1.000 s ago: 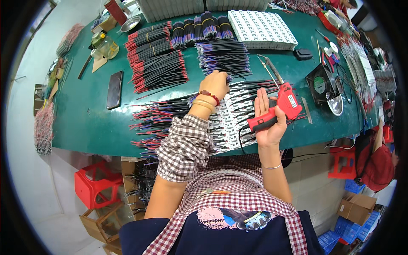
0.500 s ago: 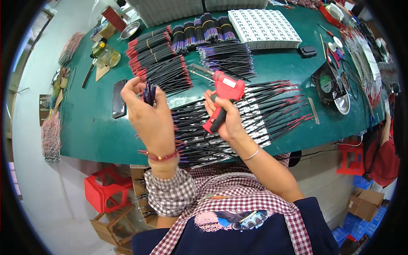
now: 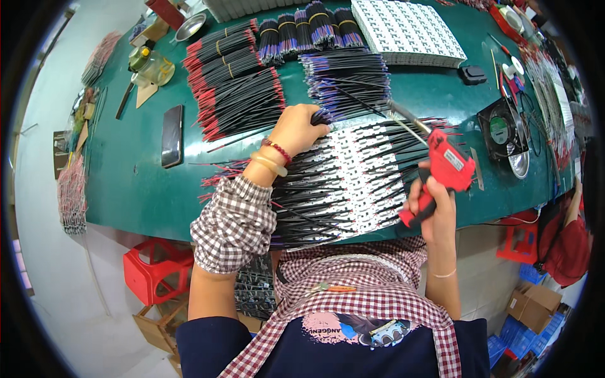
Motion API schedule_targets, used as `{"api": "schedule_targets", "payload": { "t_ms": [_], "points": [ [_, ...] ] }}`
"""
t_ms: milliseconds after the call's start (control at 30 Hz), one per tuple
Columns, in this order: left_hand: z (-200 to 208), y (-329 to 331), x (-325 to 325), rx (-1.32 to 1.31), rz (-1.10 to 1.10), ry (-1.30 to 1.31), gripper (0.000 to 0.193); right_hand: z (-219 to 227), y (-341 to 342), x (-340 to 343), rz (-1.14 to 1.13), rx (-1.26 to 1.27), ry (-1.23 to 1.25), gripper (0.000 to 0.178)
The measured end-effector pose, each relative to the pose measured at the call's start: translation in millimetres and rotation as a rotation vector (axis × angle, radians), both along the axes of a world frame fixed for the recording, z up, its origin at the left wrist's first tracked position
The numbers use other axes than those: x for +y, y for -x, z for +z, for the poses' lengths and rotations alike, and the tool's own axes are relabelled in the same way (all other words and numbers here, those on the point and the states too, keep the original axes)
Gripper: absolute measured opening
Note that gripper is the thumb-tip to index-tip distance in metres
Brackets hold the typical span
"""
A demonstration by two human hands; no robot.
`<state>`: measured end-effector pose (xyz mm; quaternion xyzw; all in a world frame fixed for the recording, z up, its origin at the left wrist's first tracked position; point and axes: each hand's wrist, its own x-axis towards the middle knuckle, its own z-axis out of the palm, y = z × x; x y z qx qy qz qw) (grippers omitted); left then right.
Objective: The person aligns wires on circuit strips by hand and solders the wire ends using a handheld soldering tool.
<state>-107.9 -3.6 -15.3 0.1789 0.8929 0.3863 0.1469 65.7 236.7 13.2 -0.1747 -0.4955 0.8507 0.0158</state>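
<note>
My left hand [image 3: 299,131] is closed around a small bunch of black wires [image 3: 320,117], whose ends show past the fingertips at the top left corner of the white circuit board panel [image 3: 353,183]. Many black wires with red and purple ends stick out from both sides of this panel. In my right hand [image 3: 430,205] is a red soldering gun [image 3: 450,165], gripped by its handle, over the right part of the panel. Its metal tip and thin feed tube point up and left, near the panel's far edge. The wires' far ends are hidden by my fingers.
Piles of black wires with red ends [image 3: 242,101] and purple ends [image 3: 346,79] lie beyond the panel. Behind are banded bundles [image 3: 287,34] and a stack of white panels [image 3: 409,31]. A phone [image 3: 172,135] lies left; a small fan [image 3: 501,129] stands right.
My left hand has moved right and down to the panel's far edge with the wires. My right hand has carried the soldering gun to the right, uncovering the panel's middle.
</note>
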Motion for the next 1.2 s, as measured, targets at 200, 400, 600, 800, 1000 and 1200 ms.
{"api": "schedule_targets", "payload": {
  "t_ms": [200,400,600,800,1000,1200],
  "points": [
    [-2,-4,4,0.080,-0.012,0.022,0.024,10,-17,-9,-0.015,-0.069,-0.151,0.032],
    [2,-10,10,0.091,0.046,0.140,0.022,15,-12,-18,0.085,-0.133,-0.269,0.025],
    [-8,-10,8,0.124,0.045,-0.025,0.020,13,-5,-28,0.090,-0.172,-0.262,0.023],
    [-9,-13,14,0.160,0.049,0.211,0.021,10,-1,-35,0.129,-0.238,-0.326,0.014],
    [-6,-15,18,0.219,0.031,0.212,0.018,8,-3,-40,0.074,-0.256,-0.321,0.012],
    [-2,-16,24,0.216,0.012,0.291,0.014,4,-3,-39,0.167,-0.246,-0.448,0.016]
  ]
}}
